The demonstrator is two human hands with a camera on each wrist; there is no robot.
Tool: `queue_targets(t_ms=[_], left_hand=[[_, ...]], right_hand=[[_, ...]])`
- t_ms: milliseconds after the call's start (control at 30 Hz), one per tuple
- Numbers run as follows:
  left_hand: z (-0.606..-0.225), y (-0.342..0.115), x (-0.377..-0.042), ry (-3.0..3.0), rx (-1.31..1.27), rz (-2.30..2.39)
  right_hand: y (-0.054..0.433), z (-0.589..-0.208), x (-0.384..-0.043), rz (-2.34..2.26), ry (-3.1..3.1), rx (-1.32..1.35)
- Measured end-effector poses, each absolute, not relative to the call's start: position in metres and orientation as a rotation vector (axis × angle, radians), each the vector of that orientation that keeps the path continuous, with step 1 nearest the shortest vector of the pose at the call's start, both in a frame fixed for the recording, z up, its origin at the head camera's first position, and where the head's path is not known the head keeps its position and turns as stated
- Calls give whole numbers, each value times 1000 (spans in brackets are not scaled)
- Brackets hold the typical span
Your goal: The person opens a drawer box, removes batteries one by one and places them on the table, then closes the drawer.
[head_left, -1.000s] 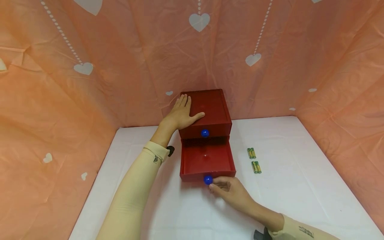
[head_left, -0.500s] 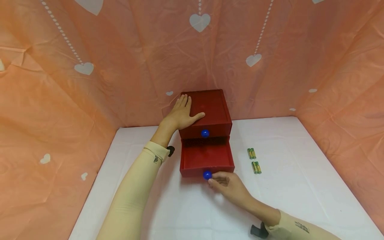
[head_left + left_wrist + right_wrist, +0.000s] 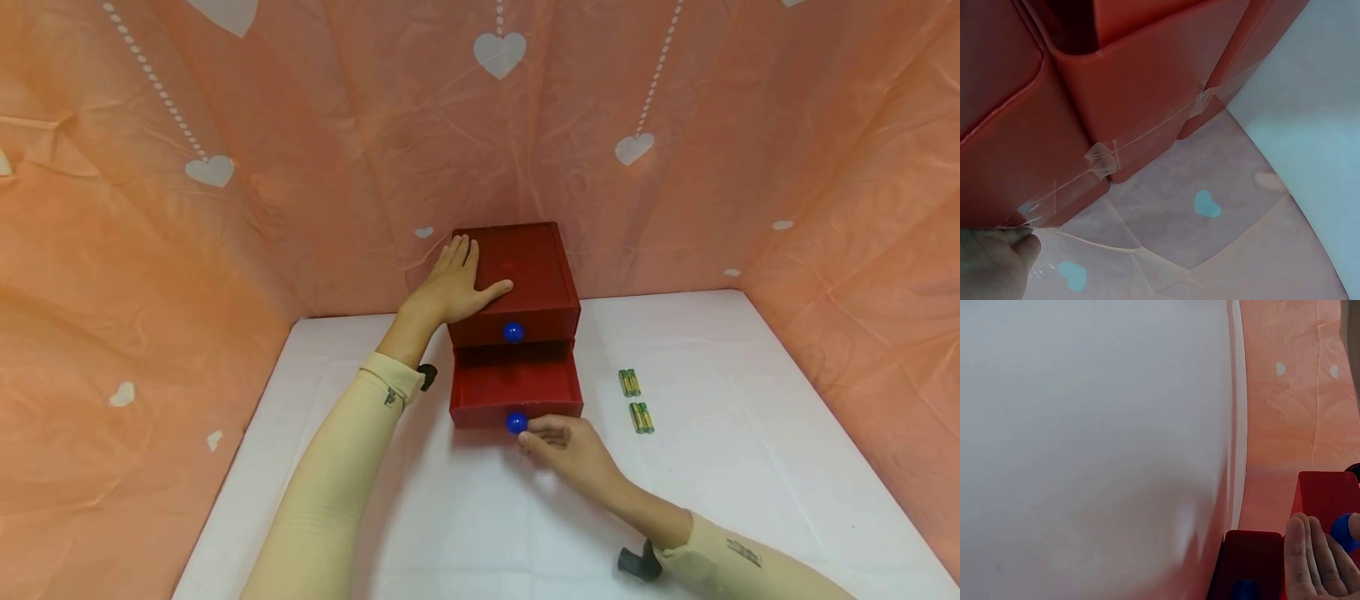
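A small red drawer cabinet (image 3: 525,267) stands at the back of the table, its lower drawer (image 3: 517,382) partly pulled out and bare inside. The upper drawer, with a blue knob (image 3: 513,332), is in. My left hand (image 3: 450,290) rests flat on the cabinet's top left side, fingers spread. At the lower drawer's front, my right hand (image 3: 573,454) pinches the blue knob (image 3: 517,423) between thumb and fingers. In the right wrist view, the thumb lies against a blue knob (image 3: 1344,532). Clear tape (image 3: 1104,156) joins the stacked red units in the left wrist view.
Two pairs of green and gold batteries, one pair (image 3: 629,382) behind the other (image 3: 641,417), lie on the white tabletop (image 3: 750,467) right of the cabinet. A peach sheet with white hearts (image 3: 337,167) hangs behind and along both sides.
My right hand has moved away from me with the knob, and the lower drawer has slid further into the cabinet. The left hand has stayed in place on the top.
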State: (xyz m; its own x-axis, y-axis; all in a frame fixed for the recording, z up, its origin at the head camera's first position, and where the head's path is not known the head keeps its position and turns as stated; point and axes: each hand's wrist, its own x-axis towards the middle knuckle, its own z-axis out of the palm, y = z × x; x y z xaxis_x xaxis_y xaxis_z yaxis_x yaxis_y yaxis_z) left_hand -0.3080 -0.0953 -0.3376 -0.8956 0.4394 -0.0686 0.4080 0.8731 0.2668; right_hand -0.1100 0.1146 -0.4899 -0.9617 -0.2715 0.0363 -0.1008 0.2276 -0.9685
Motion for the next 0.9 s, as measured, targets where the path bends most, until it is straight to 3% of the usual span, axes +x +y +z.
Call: queue_targets(t_ms=[900], left_hand=[[-337, -95, -307, 2917, 645, 377]], right_hand=[[113, -487, -143, -1934, 2381, -347]])
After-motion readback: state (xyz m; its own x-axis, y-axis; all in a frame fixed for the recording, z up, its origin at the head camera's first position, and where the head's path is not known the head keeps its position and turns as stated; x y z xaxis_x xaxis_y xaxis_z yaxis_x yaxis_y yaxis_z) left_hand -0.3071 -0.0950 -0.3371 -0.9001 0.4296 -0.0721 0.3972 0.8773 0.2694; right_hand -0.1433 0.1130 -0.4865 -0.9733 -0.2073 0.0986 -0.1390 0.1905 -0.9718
